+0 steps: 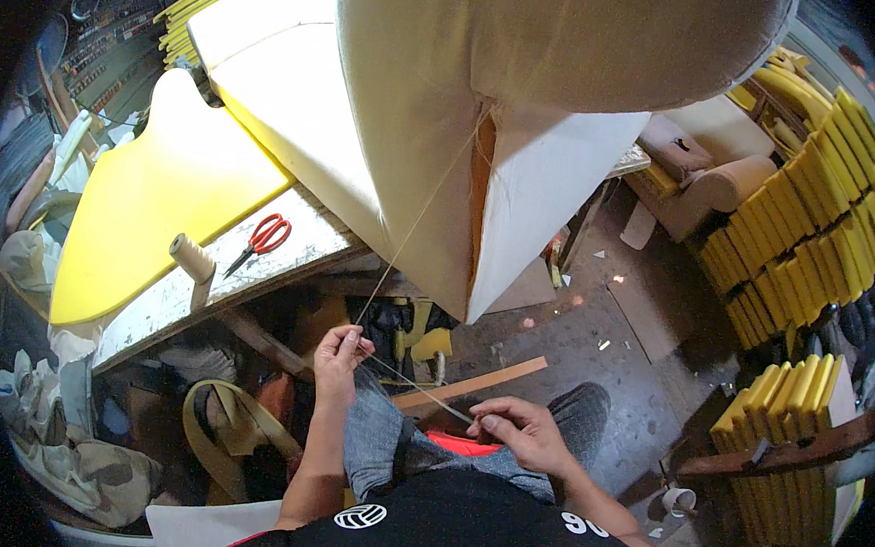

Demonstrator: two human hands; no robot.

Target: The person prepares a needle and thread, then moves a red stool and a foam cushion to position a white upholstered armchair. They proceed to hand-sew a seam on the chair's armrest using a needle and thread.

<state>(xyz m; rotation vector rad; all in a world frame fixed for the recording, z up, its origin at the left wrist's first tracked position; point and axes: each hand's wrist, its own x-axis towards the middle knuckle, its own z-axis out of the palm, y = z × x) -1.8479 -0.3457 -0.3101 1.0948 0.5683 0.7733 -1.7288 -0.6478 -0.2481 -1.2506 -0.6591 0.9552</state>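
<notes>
Hand-stitching seems in progress: the thread (411, 236) runs from the cream upholstered piece (407, 121) at 12 o'clock; the left hand (337, 356) near 7 and right hand (520, 431) near 5 pinch it. Drawing it taut probably comes next.

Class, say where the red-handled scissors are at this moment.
In the head view, the red-handled scissors lie left of centre on the worktable, just right of the spool, beside the yellow panel.
</notes>
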